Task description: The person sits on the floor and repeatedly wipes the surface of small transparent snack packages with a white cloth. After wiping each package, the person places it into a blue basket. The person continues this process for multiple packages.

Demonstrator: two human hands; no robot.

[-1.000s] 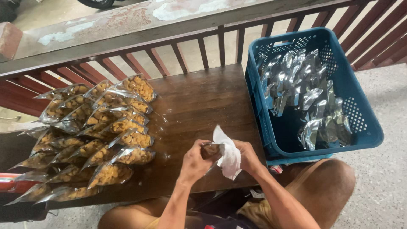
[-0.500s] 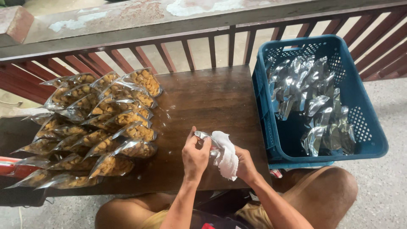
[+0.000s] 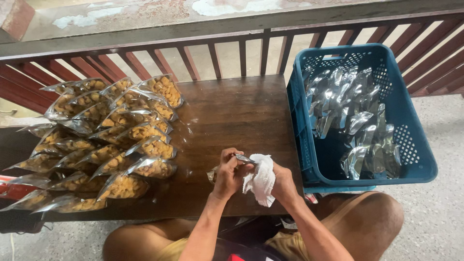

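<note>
Between the fingers [image 3: 231, 163] of the left hand [image 3: 227, 175] sits a small glossy clear-plastic pouch [image 3: 240, 158], its film catching light. Against the right hand [image 3: 282, 182] bunches a soft, matt white cloth [image 3: 261, 182], crumpled and creased. Beneath both hands lies a dark brown wooden table [image 3: 237, 113], smooth and faintly sheened. Left of the fingers, shiny clear plastic bags of matt golden snack pieces [image 3: 104, 145] overlap. Right of them stands a blue perforated plastic crate [image 3: 411, 130], dull-finished, holding silvery, mirror-like foil-backed empty pouches [image 3: 355, 116].
</note>
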